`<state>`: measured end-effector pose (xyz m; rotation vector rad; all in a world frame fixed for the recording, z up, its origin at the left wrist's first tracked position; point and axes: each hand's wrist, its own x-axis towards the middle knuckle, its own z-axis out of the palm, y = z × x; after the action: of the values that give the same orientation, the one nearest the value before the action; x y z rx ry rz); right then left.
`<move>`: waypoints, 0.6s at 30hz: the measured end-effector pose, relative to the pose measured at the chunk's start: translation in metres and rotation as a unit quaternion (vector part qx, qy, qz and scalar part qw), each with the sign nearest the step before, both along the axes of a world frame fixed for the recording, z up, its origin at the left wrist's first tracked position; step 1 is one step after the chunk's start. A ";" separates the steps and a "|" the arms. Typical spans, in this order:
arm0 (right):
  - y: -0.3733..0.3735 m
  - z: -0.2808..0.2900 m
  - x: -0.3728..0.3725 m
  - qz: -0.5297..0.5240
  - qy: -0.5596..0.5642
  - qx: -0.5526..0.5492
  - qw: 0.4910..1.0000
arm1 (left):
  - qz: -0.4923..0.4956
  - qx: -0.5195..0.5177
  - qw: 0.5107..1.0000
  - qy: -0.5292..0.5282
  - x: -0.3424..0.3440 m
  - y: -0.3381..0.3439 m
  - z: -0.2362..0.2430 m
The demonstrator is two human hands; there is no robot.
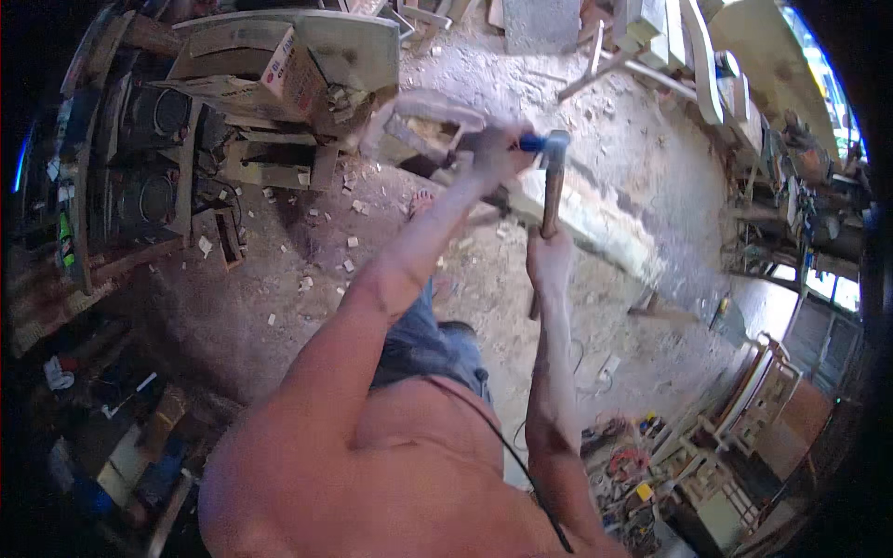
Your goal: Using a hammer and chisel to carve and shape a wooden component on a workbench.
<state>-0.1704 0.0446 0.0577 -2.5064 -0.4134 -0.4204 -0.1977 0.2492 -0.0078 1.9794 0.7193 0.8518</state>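
Observation:
My left hand (502,153) is closed around a chisel, whose blue handle (531,142) sticks out to the right; its blade is hidden or blurred. In my right hand (549,249) is the wooden shaft of a hammer (553,181), held upright in the picture. The hammer head (557,139) is at the end of the blue handle; whether they touch I cannot tell. Beneath and left of my left hand lies a curved wooden frame (423,102), blurred at its edges. It rests over a long, pale timber beam (605,228) that slants away to the lower right.
Wood chips and offcuts litter the dusty floor (307,232). An open cardboard box (233,74) stands at the far left beside a wooden rack (139,186). Timber pieces (674,37) lean at the far right. Wooden chair parts (735,465) and tools crowd the near right.

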 end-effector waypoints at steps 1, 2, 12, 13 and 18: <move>-0.008 0.012 0.004 0.038 0.153 -0.021 0.987 | 0.000 -0.033 0.999 0.022 -0.005 0.003 0.001; -0.014 0.024 0.012 0.076 0.300 -0.041 0.950 | 0.003 -0.032 0.999 0.020 -0.005 0.006 0.002; -0.095 0.182 0.078 0.031 0.287 0.300 0.909 | 0.018 0.015 0.999 0.023 -0.002 -0.003 -0.002; -0.101 0.202 0.088 0.048 0.250 0.348 0.902 | 0.019 0.007 1.000 0.013 0.002 -0.005 0.004; -0.061 0.238 0.089 0.260 0.217 0.465 0.818 | 0.038 0.001 0.999 -0.021 0.000 0.000 0.001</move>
<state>-0.0809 -0.0162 0.2959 -1.3794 -0.5180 0.1667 -0.1972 0.2488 -0.0072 1.9394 0.7735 0.9371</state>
